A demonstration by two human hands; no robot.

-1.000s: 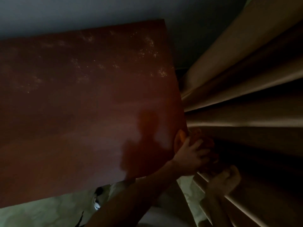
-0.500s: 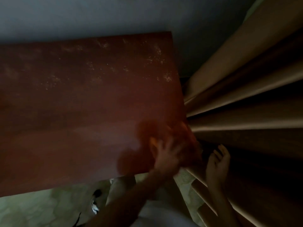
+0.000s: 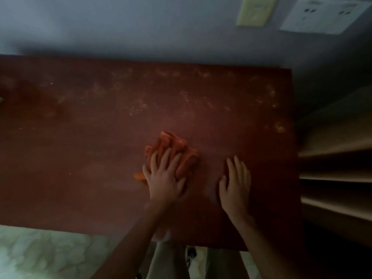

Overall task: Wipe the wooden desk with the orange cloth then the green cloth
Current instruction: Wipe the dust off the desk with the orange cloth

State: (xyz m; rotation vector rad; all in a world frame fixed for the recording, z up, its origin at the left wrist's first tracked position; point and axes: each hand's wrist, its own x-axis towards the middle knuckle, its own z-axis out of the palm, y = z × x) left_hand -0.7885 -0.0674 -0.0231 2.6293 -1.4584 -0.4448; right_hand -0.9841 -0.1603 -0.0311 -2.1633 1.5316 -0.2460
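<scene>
A dark reddish wooden desk (image 3: 100, 148) fills the middle of the view, with pale dust specks across its far half. The crumpled orange cloth (image 3: 175, 148) lies on the desk right of centre. My left hand (image 3: 164, 178) presses flat on the near part of the cloth, fingers spread over it. My right hand (image 3: 235, 184) rests flat on the bare desk just right of the cloth, fingers together, holding nothing. A sliver of something green (image 3: 1, 100) shows at the left edge of the frame; I cannot tell what it is.
A grey wall (image 3: 161, 27) stands behind the desk, with a yellowish switch plate (image 3: 254, 11) and a white socket plate (image 3: 324, 15) at upper right. Beige curtain folds (image 3: 338, 141) hang by the desk's right edge. Pale marbled floor (image 3: 50, 254) lies below the near edge.
My left hand brought the orange cloth from the desk's right edge by the curtain onto the desk top. My right hand came off the curtain and now lies flat on the desk.
</scene>
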